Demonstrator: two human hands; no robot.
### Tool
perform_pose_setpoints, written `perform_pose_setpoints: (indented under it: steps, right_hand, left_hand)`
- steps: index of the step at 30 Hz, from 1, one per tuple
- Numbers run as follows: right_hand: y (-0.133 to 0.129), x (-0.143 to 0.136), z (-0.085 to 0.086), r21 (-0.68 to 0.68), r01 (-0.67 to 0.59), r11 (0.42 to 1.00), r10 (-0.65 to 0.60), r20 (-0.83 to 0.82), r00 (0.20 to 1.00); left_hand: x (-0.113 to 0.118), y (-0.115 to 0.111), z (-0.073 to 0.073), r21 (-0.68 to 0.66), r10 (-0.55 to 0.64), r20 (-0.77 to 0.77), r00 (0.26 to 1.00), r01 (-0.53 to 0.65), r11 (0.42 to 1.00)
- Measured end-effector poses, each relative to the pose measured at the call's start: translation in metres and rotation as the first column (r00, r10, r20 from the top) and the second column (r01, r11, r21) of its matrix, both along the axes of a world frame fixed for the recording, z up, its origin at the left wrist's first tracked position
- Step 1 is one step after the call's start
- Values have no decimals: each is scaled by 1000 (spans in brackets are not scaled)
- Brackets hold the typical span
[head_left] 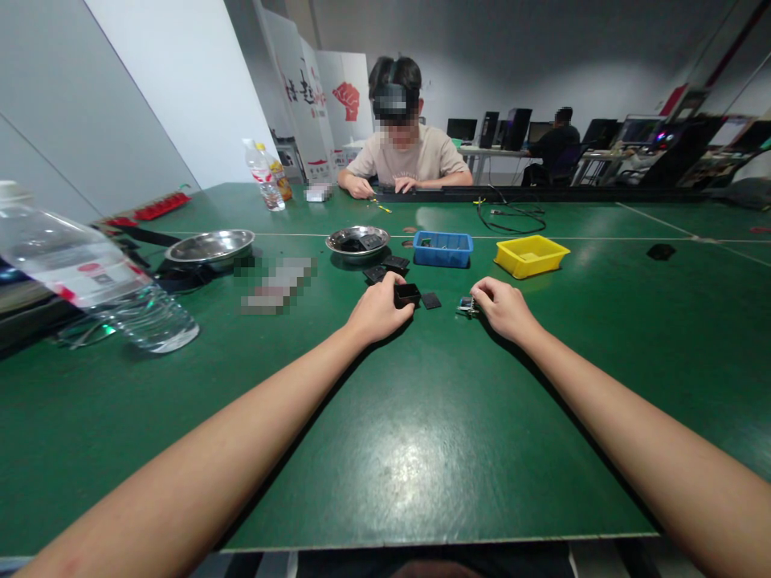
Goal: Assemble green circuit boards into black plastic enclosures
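My left hand (381, 308) is closed around a small open black box (407, 295). Beside it, a flat black square piece (430, 300) lies on the green table (385, 433). My right hand (501, 308) pinches the edge of a small metallic part (467, 306) low over the tabletop. Black pieces (396, 262) lie just beyond my left hand, near a steel bowl (357, 242) that holds more black parts. A blue divided tray (443, 249) and a yellow tray (531, 256) stand farther back.
At the left are a large water bottle (102, 273), a steel dish (210, 247) and a blurred flat item (277, 285). Cables (511, 218) lie toward the back. Across the table sits a person (406, 152) with a headset, hands on the table.
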State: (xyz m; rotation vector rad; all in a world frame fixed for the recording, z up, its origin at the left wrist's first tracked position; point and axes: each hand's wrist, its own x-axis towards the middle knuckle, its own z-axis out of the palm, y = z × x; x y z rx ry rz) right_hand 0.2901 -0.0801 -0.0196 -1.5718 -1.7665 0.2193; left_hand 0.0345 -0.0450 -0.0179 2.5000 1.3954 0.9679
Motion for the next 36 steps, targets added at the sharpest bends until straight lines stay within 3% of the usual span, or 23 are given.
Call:
perform_pose_setpoints:
  steps: [3, 9, 13, 18, 28, 33, 36]
  right_hand:
    - [-1, -1, 2, 4, 7, 1000, -7, -3, 1000]
    - [-3, -5, 5, 33, -30, 999, 29, 35, 999]
    - [-4, -8, 5, 12, -36, 999, 35, 46, 998]
    - [-6, -10, 7, -10, -88, 996, 88, 54, 995]
    - [-11, -15, 8, -26, -229, 973, 225, -122, 967]
    - [-14, -14, 12, 73, -210, 975, 213, -33, 976]
    - [-20, -17, 19, 205, -267, 942, 258, 68, 964]
  left_hand:
    - [0, -1, 2, -28, 1, -43, 999, -2, 1000]
    - [6, -12, 13, 124, -173, -236, 956, 206, 971]
    - [11, -18, 12, 85, -213, -339, 916, 256, 963]
    - [12, -18, 11, 57, -259, -346, 902, 296, 953]
    - [15, -24, 18, 3, -444, -327, 834, 471, 882]
    - [18, -23, 17, 97, -379, -352, 856, 436, 895]
    - [19, -23, 16, 183, -322, -266, 909, 376, 908]
